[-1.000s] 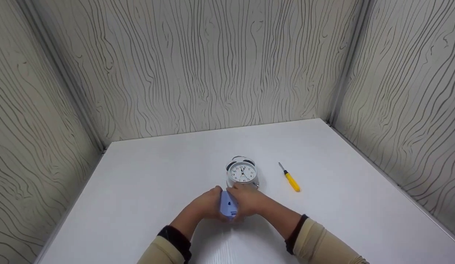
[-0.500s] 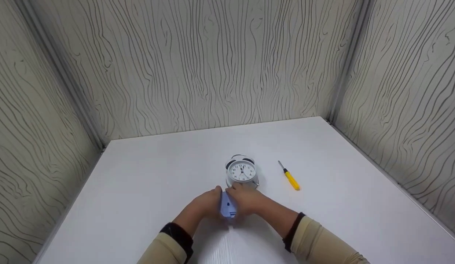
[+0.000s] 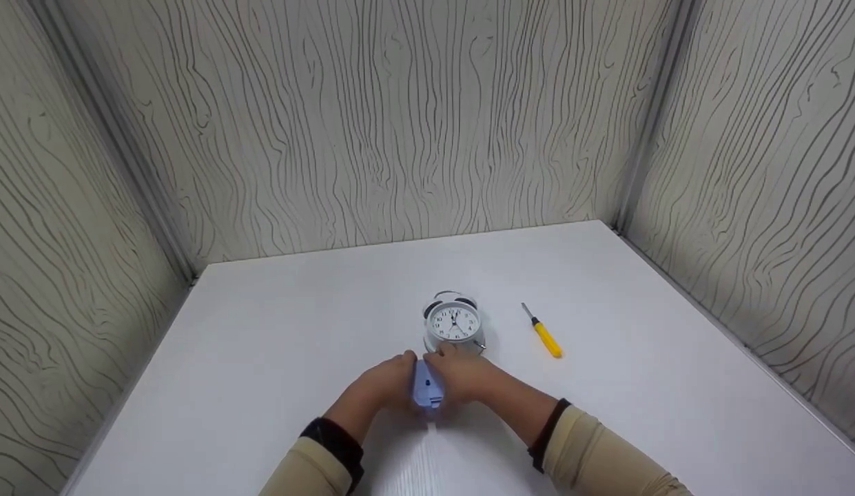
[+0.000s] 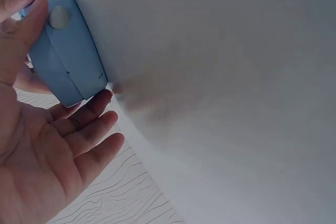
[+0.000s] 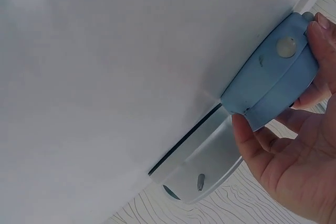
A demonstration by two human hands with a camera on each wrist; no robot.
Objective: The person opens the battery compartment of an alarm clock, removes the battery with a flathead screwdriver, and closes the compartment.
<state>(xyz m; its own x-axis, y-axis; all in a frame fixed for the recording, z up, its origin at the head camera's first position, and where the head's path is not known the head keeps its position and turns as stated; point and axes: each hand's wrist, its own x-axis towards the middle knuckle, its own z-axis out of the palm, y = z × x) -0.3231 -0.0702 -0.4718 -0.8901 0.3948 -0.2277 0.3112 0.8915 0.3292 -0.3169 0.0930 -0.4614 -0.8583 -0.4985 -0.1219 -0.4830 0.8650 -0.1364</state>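
Head view, hands (image 3: 388,382) (image 3: 470,376) gripping blue object (image 3: 425,393), numbered alarm clock (image 3: 455,324) beyond

Through my wrist views, the light-blue, rounded plastic case (image 4: 68,51) looks smooth and mostly matt, with a dark smudge on one side; its grey-white round knob (image 4: 59,18) also looks like smooth plastic. I can't tell painted metal from plastic on the smooth white twin-bell alarm clock (image 3: 457,324), but its short grey peg (image 5: 201,182) looks like dull metal. The slim yellow-and-black screwdriver (image 3: 548,340) pairs a metal shaft with a plastic-looking handle. My head view gives me a smooth white tabletop (image 3: 310,310) with a streaky shine, matt pale wall panels (image 3: 427,124) patterned in dark wood-grain lines, and beige cloth sleeves (image 3: 599,448) with dark cloth cuffs (image 3: 548,441).
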